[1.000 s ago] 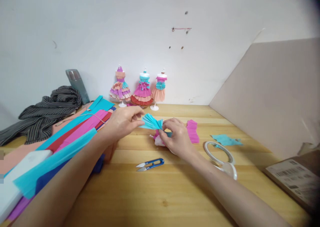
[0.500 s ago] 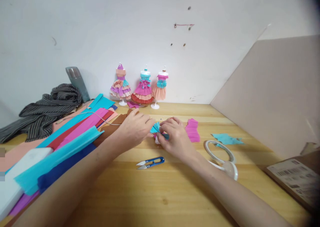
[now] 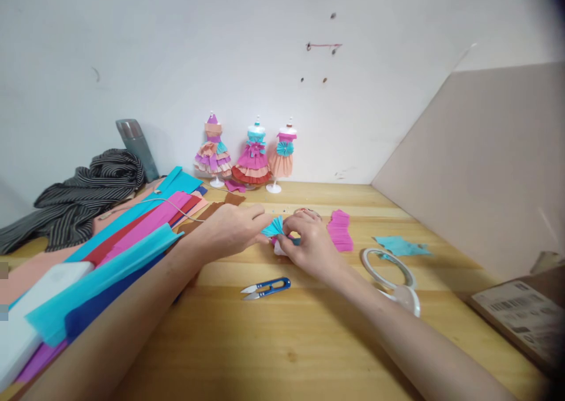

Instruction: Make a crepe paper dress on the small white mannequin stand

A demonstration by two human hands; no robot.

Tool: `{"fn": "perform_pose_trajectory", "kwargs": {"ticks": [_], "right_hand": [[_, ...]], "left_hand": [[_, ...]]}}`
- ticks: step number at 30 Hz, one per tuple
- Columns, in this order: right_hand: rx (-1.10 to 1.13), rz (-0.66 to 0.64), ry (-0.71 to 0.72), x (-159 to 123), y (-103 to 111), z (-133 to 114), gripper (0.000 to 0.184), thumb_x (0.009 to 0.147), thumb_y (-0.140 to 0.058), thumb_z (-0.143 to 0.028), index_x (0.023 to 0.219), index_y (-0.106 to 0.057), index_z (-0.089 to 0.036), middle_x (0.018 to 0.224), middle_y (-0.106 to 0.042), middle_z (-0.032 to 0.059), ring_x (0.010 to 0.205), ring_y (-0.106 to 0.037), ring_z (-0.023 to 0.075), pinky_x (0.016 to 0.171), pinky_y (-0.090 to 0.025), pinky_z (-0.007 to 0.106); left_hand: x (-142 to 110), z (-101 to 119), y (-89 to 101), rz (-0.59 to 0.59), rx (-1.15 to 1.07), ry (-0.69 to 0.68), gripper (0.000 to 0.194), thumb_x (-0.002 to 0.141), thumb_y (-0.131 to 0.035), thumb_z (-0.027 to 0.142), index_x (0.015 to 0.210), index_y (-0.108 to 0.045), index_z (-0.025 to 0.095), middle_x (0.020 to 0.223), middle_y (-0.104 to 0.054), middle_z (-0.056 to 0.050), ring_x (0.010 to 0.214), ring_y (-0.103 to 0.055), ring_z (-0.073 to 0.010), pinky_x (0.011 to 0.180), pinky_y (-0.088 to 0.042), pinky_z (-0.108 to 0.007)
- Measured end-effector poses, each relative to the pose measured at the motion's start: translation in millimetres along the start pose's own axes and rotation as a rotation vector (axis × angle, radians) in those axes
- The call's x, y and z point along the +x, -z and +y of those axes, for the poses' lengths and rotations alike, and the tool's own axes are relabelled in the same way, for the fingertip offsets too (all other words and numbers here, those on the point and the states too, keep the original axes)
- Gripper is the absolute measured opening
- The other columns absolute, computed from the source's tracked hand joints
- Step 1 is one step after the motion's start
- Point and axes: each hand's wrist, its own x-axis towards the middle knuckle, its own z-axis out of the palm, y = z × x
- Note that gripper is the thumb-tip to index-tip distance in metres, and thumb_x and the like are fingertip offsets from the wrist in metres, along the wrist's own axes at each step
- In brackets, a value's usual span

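Between my hands is a small pleated piece of turquoise crepe paper (image 3: 274,226), fanned out at its left end. My left hand (image 3: 236,227) pinches its left edge from the side. My right hand (image 3: 309,236) grips it at the right with thumb and fingertips. Under my right hand a bit of white and pink shows, mostly hidden. Nearer to me lie blue-handled thread snips (image 3: 267,287), blades pointing left. Just right of my right hand is a magenta crepe paper piece (image 3: 339,231).
Three miniature dress forms (image 3: 256,153) in paper dresses stand against the wall. Coloured crepe sheets (image 3: 145,236) and a striped cloth (image 3: 97,183) cover the left. At right are tape rolls (image 3: 412,298), a turquoise scrap (image 3: 399,245) and a cardboard box (image 3: 521,312).
My left hand has shifted slightly left and down, with its fingers straighter. More of the turquoise pleats shows between my hands. My right hand stays almost in place.
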Motion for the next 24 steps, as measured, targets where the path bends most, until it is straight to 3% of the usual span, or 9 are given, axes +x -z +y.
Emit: {"fn": "perform_pose_trajectory", "kwargs": {"ticks": [4, 9, 15, 24], "right_hand": [[0.012, 0.006, -0.006, 0, 0, 0, 0.02, 0.075, -0.057, -0.012, 0.059, -0.05, -0.02, 0.061, -0.059, 0.0012, 0.068, -0.054, 0.0183, 0.076, -0.038, 0.035], [0.024, -0.011, -0.014, 0, -1, 0, 0.019, 0.075, -0.058, -0.012, 0.059, -0.051, -0.02, 0.061, -0.06, 0.0006, 0.067, -0.054, 0.0176, 0.076, -0.037, 0.035], [0.006, -0.018, -0.02, 0, 0, -1, 0.019, 0.076, -0.057, -0.012, 0.059, -0.053, -0.02, 0.061, -0.059, 0.0009, 0.067, -0.054, 0.0181, 0.076, -0.037, 0.035], [-0.007, -0.008, 0.008, 0, 1, -2, 0.02, 0.076, -0.057, -0.013, 0.059, -0.05, -0.02, 0.061, -0.06, 0.0009, 0.068, -0.054, 0.0179, 0.079, -0.038, 0.036]], "left_hand": [[-1, -3, -0.6, -0.001, -0.003, -0.035, 0.028, 0.093, -0.048, 0.043, 0.091, -0.058, 0.016, 0.082, -0.061, -0.002, 0.068, -0.06, -0.015, 0.048, -0.026, -0.027], [-5, -8, -4.9, 0.03, -0.003, -0.102, 0.025, 0.095, -0.037, 0.017, 0.088, -0.061, 0.018, 0.08, -0.062, 0.0, 0.058, -0.054, -0.0096, 0.046, -0.025, -0.026], [-4, -5, -5.7, 0.093, -0.092, -0.057, 0.027, 0.097, -0.041, 0.033, 0.097, -0.064, 0.018, 0.077, -0.062, 0.0, 0.062, -0.056, -0.0116, 0.048, -0.028, -0.026], [-2, -4, -15.5, 0.085, -0.055, 0.002, 0.026, 0.097, -0.041, 0.031, 0.103, -0.062, 0.017, 0.08, -0.062, -0.002, 0.068, -0.058, -0.0137, 0.048, -0.027, -0.026]]}}
